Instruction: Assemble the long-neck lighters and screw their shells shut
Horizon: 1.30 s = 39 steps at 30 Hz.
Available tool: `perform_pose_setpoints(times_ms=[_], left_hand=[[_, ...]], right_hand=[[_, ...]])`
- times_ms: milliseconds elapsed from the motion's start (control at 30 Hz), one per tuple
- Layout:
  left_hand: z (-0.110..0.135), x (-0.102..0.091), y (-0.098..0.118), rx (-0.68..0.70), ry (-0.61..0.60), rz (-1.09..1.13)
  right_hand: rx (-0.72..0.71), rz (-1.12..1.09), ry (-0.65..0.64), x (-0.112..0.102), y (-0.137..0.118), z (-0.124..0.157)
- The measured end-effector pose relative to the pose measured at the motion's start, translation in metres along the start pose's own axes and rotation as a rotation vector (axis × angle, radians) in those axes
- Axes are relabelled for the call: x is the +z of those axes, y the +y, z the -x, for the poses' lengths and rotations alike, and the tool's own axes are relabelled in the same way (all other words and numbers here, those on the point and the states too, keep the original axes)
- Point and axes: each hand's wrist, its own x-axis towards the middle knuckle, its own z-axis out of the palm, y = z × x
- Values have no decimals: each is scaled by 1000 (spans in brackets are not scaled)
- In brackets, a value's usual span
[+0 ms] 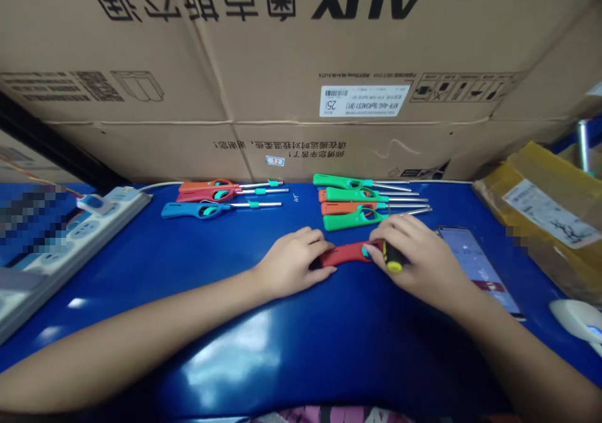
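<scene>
A red long-necked gas lighter with a green trigger lies crosswise on the blue table. Its butt end sits between the thumb and fingers of my left hand. My right hand is closed at the lighter's trigger end, and its thumb touches the lighter near the trigger. A short black handle with a yellow end sticks out from the same hand; the rest of that tool is hidden. My right fingers also cover the lighter's nozzle.
Behind my right hand lie several green and orange lighters. Blue, red and orange lighters with green tape lie at left. A phone, a mouse and a yellow-taped package are at right. A power strip runs along the left; a carton stands behind.
</scene>
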Motion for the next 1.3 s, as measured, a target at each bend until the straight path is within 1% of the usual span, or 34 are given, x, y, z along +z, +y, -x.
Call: perform_pose_setpoints(times_ms=[67, 133, 200, 267, 333, 433, 500, 567, 633, 733, 833, 967, 1133, 1300], left_hand=[[-13, -2, -6, 39, 28, 1], [-23, -4, -13, 34, 109, 43], [-31, -4, -20, -16, 194, 78], [-38, -1, -28, -77, 255, 103], [-42, 5, -35, -116, 277, 134], [-44, 12, -43, -132, 242, 177], [-42, 14, -46, -128, 239, 221], [-40, 13, -46, -122, 249, 257], [-38, 11, -43, -73, 258, 273], [-37, 7, -39, -28, 237, 267], [-38, 6, -38, -38, 233, 301], [-39, 9, -40, -50, 247, 304], [-41, 12, -44, -49, 235, 334], [-41, 14, -44, -56, 246, 365]], right_hand=[[3, 41, -141, 6, 0, 2], [37, 10, -258, 9, 1, 4], [70, -36, -311, 9, 4, 6], [79, -38, -311, 8, 7, 8], [63, -14, -298, 8, 10, 10], [44, 55, -328, 12, 13, 12], [43, 94, -335, 15, 14, 13], [30, 118, -334, 18, 15, 14], [14, 117, -333, 21, 16, 15], [12, 117, -307, 25, 18, 16], [19, 113, -296, 26, 17, 15], [49, 81, -297, 27, 16, 14], [66, 34, -333, 27, 14, 12], [70, 52, -358, 27, 13, 11]])
